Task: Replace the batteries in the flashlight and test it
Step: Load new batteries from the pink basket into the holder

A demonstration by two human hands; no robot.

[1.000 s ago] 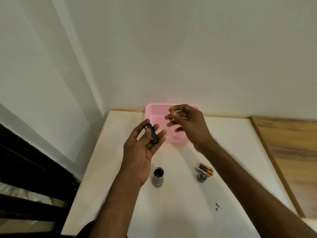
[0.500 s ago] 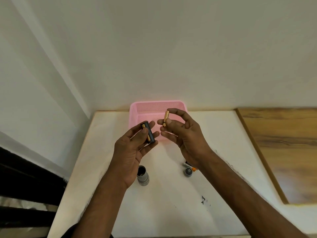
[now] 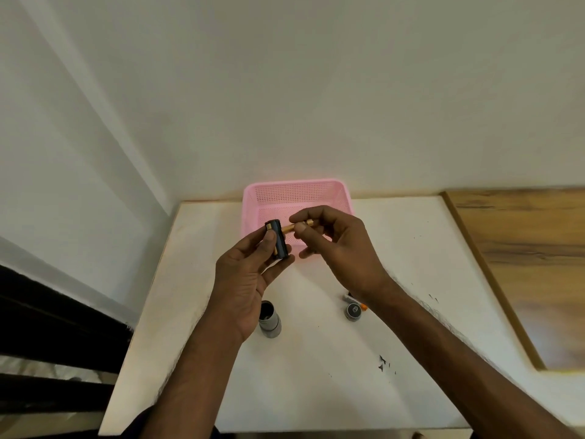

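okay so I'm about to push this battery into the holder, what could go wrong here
The gold battery is pinched only at fingertips of the right hand, so it may slip. Its polarity isn't readable here; check before seating it in the black holder. Your right forearm hangs over the tail cap.

A white table (image 3: 196, 312) stands in a corner of plain pale walls (image 3: 316, 90), beside a wood-grain surface (image 3: 531, 248).

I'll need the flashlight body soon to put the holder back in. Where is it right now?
The flashlight body stands on the white table, open end up, just below the left hand and left of the tail cap.
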